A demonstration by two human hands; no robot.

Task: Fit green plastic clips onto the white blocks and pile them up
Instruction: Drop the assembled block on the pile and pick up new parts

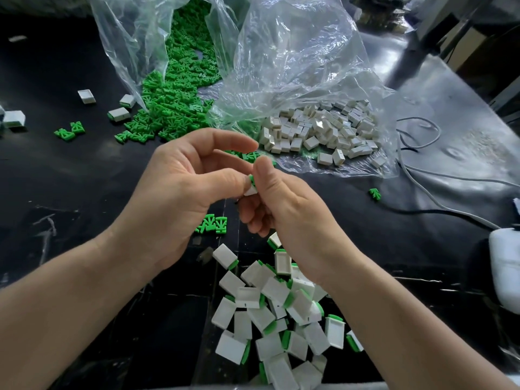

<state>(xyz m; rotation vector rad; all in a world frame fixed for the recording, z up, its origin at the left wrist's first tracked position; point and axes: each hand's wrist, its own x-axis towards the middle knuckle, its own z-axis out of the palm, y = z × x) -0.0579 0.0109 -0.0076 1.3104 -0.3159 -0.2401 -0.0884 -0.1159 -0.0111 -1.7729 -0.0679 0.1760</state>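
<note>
My left hand (180, 192) and my right hand (284, 209) meet above the middle of the black table. Pinched between their fingertips is one white block (250, 190) with a green clip (252, 180) showing at its top edge; most of the block is hidden by my thumbs. Below my hands lies a pile of clipped white blocks (275, 313). A heap of loose green clips (171, 105) spills from a clear bag at the back. Plain white blocks (320, 130) lie heaped in a second clear bag to the right.
A few clipped blocks (119, 114) and stray green clips (69, 131) are scattered at the left. Two clips (212, 224) lie under my left hand, one clip (374, 194) at the right. Grey cables (422, 175) and a white device (505, 266) sit at the right.
</note>
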